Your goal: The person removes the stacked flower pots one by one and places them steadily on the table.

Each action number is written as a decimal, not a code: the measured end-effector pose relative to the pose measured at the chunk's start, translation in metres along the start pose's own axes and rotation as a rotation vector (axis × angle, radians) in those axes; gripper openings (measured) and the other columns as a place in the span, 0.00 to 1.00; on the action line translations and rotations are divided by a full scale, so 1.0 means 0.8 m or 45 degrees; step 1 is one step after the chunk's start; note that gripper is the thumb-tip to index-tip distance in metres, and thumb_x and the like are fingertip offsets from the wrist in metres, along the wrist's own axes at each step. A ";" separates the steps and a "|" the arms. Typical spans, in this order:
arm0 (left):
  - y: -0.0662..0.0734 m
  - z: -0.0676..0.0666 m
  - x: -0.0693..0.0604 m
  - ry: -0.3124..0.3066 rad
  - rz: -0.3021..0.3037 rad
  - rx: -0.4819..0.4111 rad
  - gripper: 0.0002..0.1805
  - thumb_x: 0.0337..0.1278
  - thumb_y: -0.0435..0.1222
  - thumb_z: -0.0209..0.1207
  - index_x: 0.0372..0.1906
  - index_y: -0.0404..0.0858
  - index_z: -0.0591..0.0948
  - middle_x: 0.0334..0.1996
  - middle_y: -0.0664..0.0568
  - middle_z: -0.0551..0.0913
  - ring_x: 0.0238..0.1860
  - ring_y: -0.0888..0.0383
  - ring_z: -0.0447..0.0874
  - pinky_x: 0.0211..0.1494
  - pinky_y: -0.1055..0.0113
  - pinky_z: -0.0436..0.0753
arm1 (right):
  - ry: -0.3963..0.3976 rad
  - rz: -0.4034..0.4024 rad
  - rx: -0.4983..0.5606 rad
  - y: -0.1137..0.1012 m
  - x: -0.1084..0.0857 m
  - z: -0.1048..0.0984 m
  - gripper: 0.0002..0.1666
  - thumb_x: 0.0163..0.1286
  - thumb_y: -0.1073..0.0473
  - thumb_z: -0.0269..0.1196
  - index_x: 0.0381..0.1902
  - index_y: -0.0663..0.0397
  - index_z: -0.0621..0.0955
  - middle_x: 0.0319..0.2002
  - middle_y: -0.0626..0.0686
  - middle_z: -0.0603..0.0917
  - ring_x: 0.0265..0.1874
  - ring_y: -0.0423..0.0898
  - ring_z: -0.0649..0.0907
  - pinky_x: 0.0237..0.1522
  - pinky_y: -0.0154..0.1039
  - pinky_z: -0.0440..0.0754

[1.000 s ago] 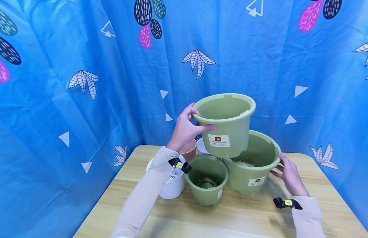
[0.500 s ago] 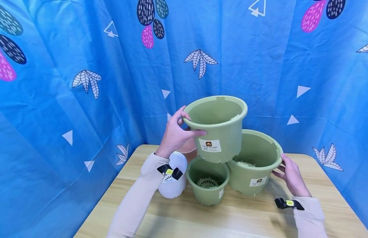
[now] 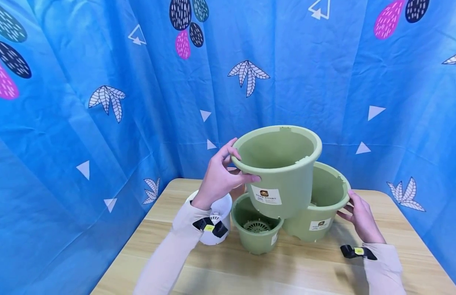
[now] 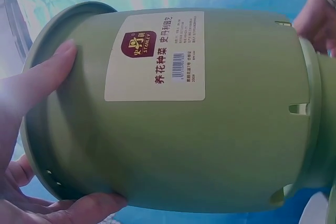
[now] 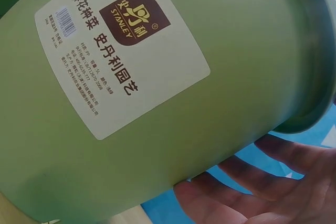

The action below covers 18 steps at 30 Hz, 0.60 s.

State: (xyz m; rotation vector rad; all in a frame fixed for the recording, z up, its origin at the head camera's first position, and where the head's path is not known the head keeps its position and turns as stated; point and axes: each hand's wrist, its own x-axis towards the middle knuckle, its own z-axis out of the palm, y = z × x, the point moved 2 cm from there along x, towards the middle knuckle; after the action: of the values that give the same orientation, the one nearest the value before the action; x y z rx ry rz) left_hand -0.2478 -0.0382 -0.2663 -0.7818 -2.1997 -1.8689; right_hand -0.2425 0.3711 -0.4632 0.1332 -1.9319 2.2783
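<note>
My left hand (image 3: 218,178) grips the rim of a green flowerpot (image 3: 283,192) with a paper label, its thumb on the outside below the rim. This pot is held upright, slightly tilted, above the other pots. A larger-looking green flowerpot (image 3: 316,223) stands behind it to the right, partly covered by the held one. At that pot's right rim is my right hand (image 3: 362,217); in the right wrist view its fingers (image 5: 268,182) press the outer wall beside the label (image 5: 126,51). A smaller green flowerpot (image 3: 257,241) with a slotted bottom stands below the held pot.
A white flowerpot (image 3: 214,235) stands left of the small green one, partly behind my left wrist. A terracotta-coloured pot (image 3: 238,191) shows behind, mostly hidden. The wooden table (image 3: 242,278) ends at a blue patterned curtain (image 3: 191,102) at the back and sides.
The held flowerpot first moved left, then came back right and lower, nearer the small green pot and the large one. My right hand has stayed at the large pot's rim.
</note>
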 end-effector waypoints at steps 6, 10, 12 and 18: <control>0.008 0.011 -0.013 -0.055 0.004 -0.131 0.28 0.40 0.28 0.81 0.41 0.35 0.72 0.81 0.59 0.62 0.72 0.45 0.76 0.63 0.55 0.84 | 0.001 0.001 0.006 0.000 0.003 0.000 0.19 0.86 0.45 0.43 0.60 0.38 0.77 0.49 0.32 0.83 0.45 0.29 0.87 0.43 0.31 0.89; 0.011 0.019 -0.022 -0.097 0.022 -0.220 0.30 0.38 0.26 0.81 0.42 0.29 0.71 0.81 0.55 0.61 0.73 0.43 0.76 0.61 0.57 0.86 | -0.003 0.003 0.025 -0.001 0.003 0.000 0.18 0.86 0.45 0.43 0.60 0.37 0.78 0.49 0.32 0.84 0.45 0.30 0.87 0.43 0.31 0.89; 0.012 0.023 -0.025 -0.108 0.035 -0.228 0.31 0.36 0.26 0.82 0.42 0.30 0.71 0.81 0.55 0.62 0.73 0.43 0.76 0.60 0.57 0.87 | -0.005 0.003 0.034 -0.002 0.003 0.001 0.18 0.86 0.45 0.44 0.59 0.37 0.78 0.48 0.33 0.84 0.46 0.31 0.87 0.43 0.32 0.89; 0.013 0.033 -0.037 -0.155 0.071 -0.249 0.31 0.33 0.28 0.84 0.38 0.37 0.72 0.80 0.56 0.63 0.72 0.43 0.76 0.63 0.46 0.84 | 0.002 0.019 0.042 -0.005 0.002 0.003 0.17 0.86 0.45 0.44 0.53 0.33 0.79 0.46 0.33 0.83 0.44 0.31 0.87 0.43 0.32 0.89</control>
State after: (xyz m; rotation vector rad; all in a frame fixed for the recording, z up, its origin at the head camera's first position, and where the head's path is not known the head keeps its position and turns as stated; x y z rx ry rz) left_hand -0.2117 -0.0209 -0.2761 -1.0052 -2.0596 -2.0828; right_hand -0.2438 0.3696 -0.4589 0.1214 -1.9014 2.3202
